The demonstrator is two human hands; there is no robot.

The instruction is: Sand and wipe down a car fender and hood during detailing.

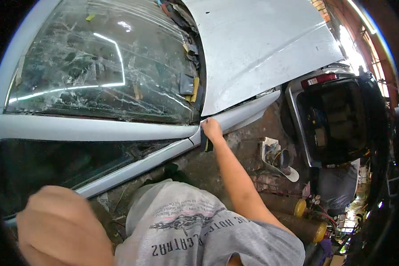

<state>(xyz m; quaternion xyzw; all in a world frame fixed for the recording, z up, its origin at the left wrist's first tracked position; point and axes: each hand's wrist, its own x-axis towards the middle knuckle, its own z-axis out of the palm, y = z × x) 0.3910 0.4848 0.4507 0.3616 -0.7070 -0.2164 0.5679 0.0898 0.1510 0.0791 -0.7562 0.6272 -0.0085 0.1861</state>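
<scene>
Right hand (pixel 212 129) pinches a dark, yellow-edged strip (pixel 207 145) at the silver car's front fender (pixel 246 113), near the windshield (pixel 97 88).
Blurred left hand (pixel 62 228): cannot tell how open, or holding what. Open white container (pixel 291 174) on the floor, contents indistinct.

The long, silver-grey metal fender (pixel 248 114) looks smooth, faintly glossy; the wide, dark glass windshield (pixel 106 66) shines beneath chalky smears; the thin black sheet (pixel 204 141) and grey cloth T-shirt (pixel 177 206) look matt.
</scene>
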